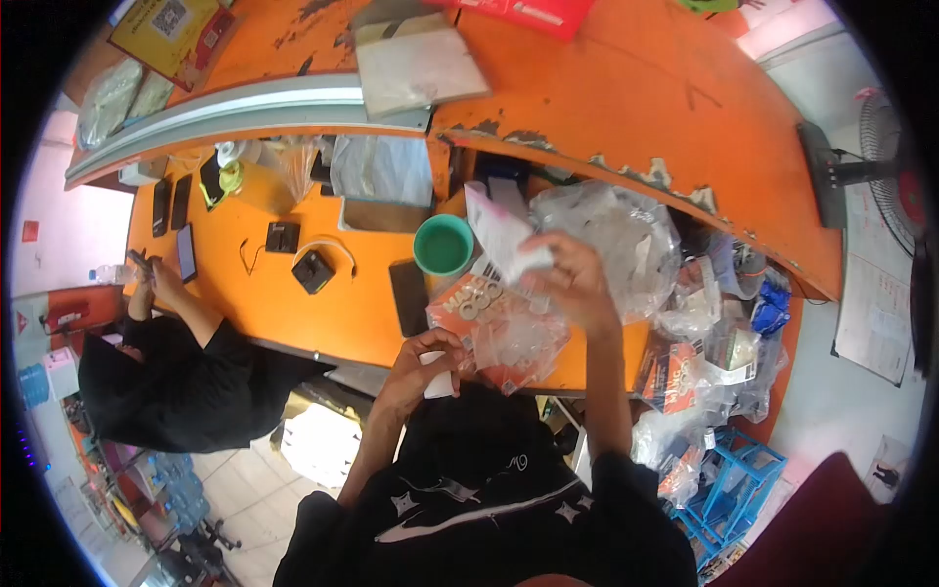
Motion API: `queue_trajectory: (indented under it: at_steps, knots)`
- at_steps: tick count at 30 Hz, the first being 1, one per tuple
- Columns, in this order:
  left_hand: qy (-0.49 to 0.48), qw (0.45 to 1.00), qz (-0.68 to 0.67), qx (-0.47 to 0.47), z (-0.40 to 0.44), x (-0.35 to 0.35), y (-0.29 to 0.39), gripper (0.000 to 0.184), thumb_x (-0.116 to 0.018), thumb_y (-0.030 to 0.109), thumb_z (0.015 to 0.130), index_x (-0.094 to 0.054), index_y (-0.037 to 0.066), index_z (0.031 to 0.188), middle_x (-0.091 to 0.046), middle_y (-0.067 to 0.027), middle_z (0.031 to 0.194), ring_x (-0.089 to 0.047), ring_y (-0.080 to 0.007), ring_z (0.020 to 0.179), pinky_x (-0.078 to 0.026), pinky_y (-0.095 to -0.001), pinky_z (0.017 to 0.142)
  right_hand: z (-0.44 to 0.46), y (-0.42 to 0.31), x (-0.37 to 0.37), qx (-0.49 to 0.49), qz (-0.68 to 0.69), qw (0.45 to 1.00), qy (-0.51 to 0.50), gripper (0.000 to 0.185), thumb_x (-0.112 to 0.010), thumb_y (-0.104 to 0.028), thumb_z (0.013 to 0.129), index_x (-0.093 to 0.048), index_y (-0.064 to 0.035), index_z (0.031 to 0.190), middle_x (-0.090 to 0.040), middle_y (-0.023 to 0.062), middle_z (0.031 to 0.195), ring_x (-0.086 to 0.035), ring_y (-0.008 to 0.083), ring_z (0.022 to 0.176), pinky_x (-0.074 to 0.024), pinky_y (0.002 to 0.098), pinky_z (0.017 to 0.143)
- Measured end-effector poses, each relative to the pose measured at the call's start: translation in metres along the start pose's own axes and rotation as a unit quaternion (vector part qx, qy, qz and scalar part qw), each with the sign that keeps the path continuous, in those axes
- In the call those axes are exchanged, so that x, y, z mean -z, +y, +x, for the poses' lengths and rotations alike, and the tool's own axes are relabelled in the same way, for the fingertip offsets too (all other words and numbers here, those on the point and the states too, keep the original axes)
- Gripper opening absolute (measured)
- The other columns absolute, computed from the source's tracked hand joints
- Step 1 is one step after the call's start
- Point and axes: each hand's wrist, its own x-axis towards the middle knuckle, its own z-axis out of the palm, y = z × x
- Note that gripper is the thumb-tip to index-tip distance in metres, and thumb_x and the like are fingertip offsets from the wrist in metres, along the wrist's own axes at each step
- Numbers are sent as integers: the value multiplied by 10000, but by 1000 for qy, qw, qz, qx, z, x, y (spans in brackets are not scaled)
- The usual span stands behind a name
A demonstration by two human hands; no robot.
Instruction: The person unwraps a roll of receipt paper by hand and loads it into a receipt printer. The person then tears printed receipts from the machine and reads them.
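My left hand [421, 367], near the front edge of the orange table, has its fingers closed around a small white piece [439, 382] that looks like paper. Raised over the table, my right hand [574, 279] pinches a white paper sheet [497, 233] with pinkish print along one side. Below the sheet lies an orange-and-white printed plastic packet [465, 305], with a clear plastic bag [518, 342] bunched over its right part. A green bowl [443, 246] stands just left of the sheet. Beside the bowl is a dark flat phone-like object [409, 298].
A large clear plastic bag [611, 240] and more packets [670, 377] crowd the right side. Small black devices [312, 272] sit left on the orange table [377, 269]. A raised orange counter [626, 78] overhangs the back. Another person [186, 382] sits left, hands near a phone.
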Motion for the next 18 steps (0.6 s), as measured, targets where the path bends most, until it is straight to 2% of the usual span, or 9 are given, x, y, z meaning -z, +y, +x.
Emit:
queue_trajectory:
  at_steps: [1,4,5,7,10,12,14,17,18]
  knots:
    - [-19,1000,14,-13,3,-3,3,176,-650,59,842,-581,-7,990,-603,-99,780,-622,-182,562,-530,-305,499,-13,-7,-8,-28,-4,1000,2,317,-695,20,803,-593,-10,1101,-614,63,1067,-595,151,1043,-496,265,888]
    - [-65,996,45,-41,12,-17,13,256,-655,45,859,-595,-14,1101,-635,-77,890,-614,-151,574,-508,-274,498,-43,-5,-24,46,-121,991,-27,269,-721,3,791,-633,-7,1044,-634,60,1033,-617,149,974,-489,275,872]
    - [-103,993,56,-16,11,-21,24,320,-687,73,840,-604,7,1142,-642,-57,970,-647,-156,740,-532,-286,642,-51,-5,-29,67,-150,986,-38,253,-728,-2,787,-645,-6,1026,-643,62,1023,-625,146,952,-488,276,859]
    - [-141,981,104,-82,20,-16,16,352,-722,87,806,-626,26,1138,-649,-50,1055,-624,-151,951,-493,-309,850,-68,-33,-50,27,-139,989,-37,250,-728,2,777,-651,-6,1014,-672,77,977,-641,149,911,-485,281,838]
    - [-139,972,80,-173,15,-16,14,371,-746,87,773,-641,31,1125,-650,-48,1107,-573,-144,1079,-407,-325,981,-89,-43,-61,56,-175,983,-17,227,-724,7,769,-662,-9,987,-688,89,943,-652,154,876,-493,269,800]
    - [-151,976,52,-150,6,-17,22,352,-745,69,763,-655,35,1101,-655,-46,1103,-576,-143,1080,-404,-322,987,-100,-42,-68,96,-197,976,-12,200,-694,-11,802,-660,-21,999,-686,93,934,-653,159,853,-498,272,735]
    - [-157,956,105,-226,-4,-19,33,385,-692,17,767,-613,17,1144,-661,-110,1029,-651,-200,927,-503,-345,867,-110,-42,-78,113,-208,972,-1,182,-691,-10,806,-668,-27,986,-686,95,928,-659,163,834,-503,268,710]
    - [-189,969,-12,-160,-26,-9,38,441,-624,-30,770,-537,-9,1201,-647,-195,929,-669,-254,707,-565,-363,636,-121,-45,-95,97,-225,970,10,169,-714,7,784,-686,-29,947,-686,95,912,-671,169,815,-507,258,722]
    - [-158,974,-51,-154,-35,-9,35,511,-619,-10,754,-456,-57,1236,-625,-243,859,-621,-271,522,-527,-361,439,-125,-44,-99,87,-242,966,9,167,-713,6,787,-688,-31,948,-685,95,900,-672,171,814,-507,259,721]
